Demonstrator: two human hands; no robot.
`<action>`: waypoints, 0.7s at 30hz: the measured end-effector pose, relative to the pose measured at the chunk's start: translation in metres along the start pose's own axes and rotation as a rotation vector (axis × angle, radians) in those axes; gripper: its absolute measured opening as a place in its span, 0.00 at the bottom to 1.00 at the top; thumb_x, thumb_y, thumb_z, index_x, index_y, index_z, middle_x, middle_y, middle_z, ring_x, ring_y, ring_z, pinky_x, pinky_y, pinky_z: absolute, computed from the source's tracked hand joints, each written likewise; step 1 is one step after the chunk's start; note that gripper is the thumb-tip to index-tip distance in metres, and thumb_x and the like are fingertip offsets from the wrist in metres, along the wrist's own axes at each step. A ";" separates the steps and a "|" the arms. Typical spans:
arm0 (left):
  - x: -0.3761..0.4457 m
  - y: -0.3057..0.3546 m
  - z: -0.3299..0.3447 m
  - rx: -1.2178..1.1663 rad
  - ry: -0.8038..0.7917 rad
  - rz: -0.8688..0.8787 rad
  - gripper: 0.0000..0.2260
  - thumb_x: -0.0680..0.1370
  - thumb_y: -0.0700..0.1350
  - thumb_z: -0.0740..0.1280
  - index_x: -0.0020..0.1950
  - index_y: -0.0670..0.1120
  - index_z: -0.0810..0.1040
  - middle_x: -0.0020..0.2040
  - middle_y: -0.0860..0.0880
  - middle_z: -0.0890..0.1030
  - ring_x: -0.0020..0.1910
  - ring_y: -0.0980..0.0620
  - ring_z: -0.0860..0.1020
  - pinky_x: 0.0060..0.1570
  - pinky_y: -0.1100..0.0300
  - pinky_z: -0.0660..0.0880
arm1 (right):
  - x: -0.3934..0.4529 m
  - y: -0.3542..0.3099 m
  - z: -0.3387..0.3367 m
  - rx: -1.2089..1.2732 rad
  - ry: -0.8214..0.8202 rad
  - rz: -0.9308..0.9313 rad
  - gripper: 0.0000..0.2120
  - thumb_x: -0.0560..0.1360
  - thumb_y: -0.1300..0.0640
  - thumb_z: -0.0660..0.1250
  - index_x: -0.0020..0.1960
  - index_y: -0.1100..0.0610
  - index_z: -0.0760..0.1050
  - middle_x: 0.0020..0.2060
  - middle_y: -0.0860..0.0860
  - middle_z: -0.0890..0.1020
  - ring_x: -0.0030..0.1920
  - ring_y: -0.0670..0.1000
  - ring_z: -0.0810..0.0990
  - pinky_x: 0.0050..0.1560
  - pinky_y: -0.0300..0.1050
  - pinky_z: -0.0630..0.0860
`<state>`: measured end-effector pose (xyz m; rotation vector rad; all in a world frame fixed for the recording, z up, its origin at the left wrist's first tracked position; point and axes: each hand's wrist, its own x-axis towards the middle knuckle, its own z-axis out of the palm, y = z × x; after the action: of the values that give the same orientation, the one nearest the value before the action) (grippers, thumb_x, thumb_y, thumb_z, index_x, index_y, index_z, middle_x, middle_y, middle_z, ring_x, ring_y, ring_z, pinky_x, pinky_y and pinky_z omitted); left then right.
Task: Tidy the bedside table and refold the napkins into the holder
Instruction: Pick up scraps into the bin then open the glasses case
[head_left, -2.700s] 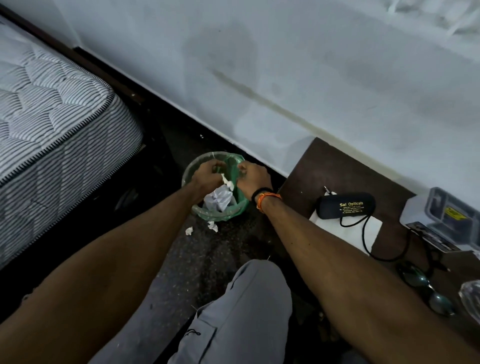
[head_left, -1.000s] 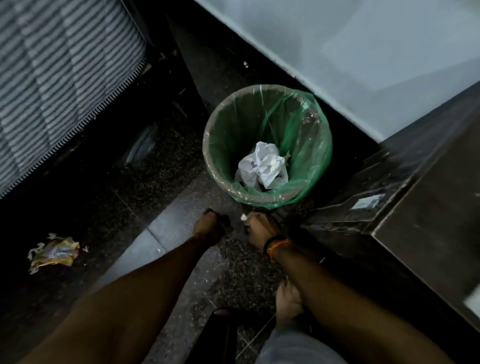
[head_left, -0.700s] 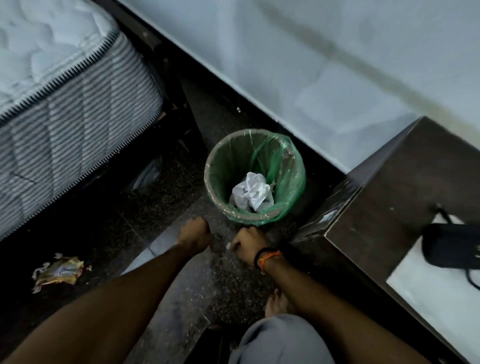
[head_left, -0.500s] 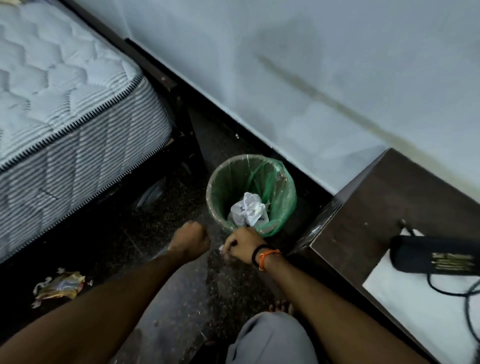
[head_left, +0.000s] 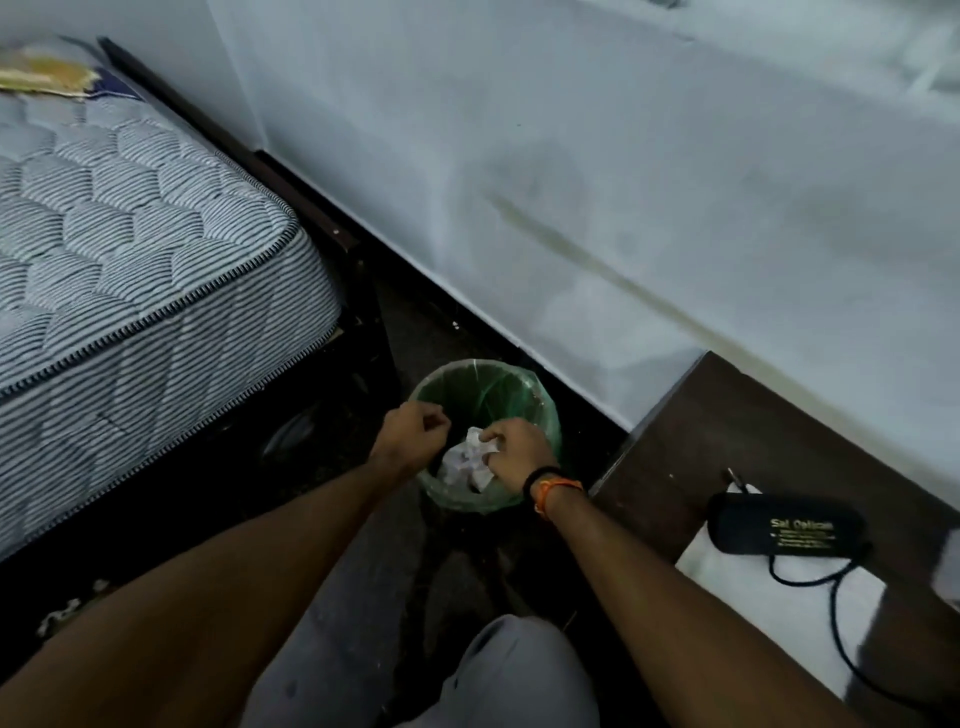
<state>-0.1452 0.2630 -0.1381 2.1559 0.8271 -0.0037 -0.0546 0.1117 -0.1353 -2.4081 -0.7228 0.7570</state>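
Note:
A small bin with a green liner (head_left: 540, 410) stands on the dark floor between the bed and the bedside table (head_left: 727, 426). Crumpled white tissue (head_left: 460, 467) lies inside it. My right hand (head_left: 519, 454), with a black and orange band at the wrist, hovers over the bin's right side and pinches a small white paper scrap (head_left: 488, 447). My left hand (head_left: 410, 434) is over the left rim with its fingers curled closed; nothing shows in it. On the table a black glasses case (head_left: 784, 530) rests on a white napkin (head_left: 753, 587).
A black cable (head_left: 836, 613) runs across the napkin. The striped mattress (head_left: 130, 249) on its dark frame fills the left. A white wall runs behind the bin. My grey-trousered knee (head_left: 509, 675) is at the bottom, and a piece of litter (head_left: 67, 608) lies on the floor at lower left.
Both hands rose from the floor in front of the bin to over its opening, the right one carrying a white scrap. The view tilted up, showing more of the table and bed.

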 end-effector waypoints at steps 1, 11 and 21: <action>-0.002 0.003 0.000 0.019 -0.012 0.006 0.08 0.76 0.42 0.67 0.49 0.44 0.85 0.51 0.47 0.85 0.52 0.50 0.81 0.50 0.62 0.73 | -0.003 0.001 -0.005 0.003 0.020 0.000 0.10 0.73 0.61 0.68 0.53 0.56 0.83 0.56 0.53 0.84 0.58 0.55 0.81 0.57 0.47 0.79; -0.031 0.058 0.015 0.101 -0.107 0.091 0.09 0.74 0.41 0.65 0.47 0.43 0.85 0.45 0.47 0.85 0.47 0.49 0.82 0.43 0.59 0.75 | -0.065 0.019 -0.055 0.087 0.217 -0.038 0.10 0.74 0.63 0.65 0.48 0.55 0.83 0.52 0.51 0.85 0.51 0.52 0.83 0.57 0.47 0.79; -0.082 0.165 0.069 0.049 -0.127 0.345 0.08 0.73 0.37 0.67 0.47 0.43 0.85 0.47 0.45 0.86 0.50 0.47 0.83 0.46 0.65 0.69 | -0.166 0.075 -0.111 0.221 0.514 -0.026 0.08 0.75 0.65 0.68 0.47 0.54 0.84 0.47 0.48 0.84 0.46 0.44 0.82 0.51 0.38 0.79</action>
<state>-0.0992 0.0937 -0.0484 2.2928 0.3794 0.0150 -0.0761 -0.0791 -0.0415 -2.2425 -0.4320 0.1724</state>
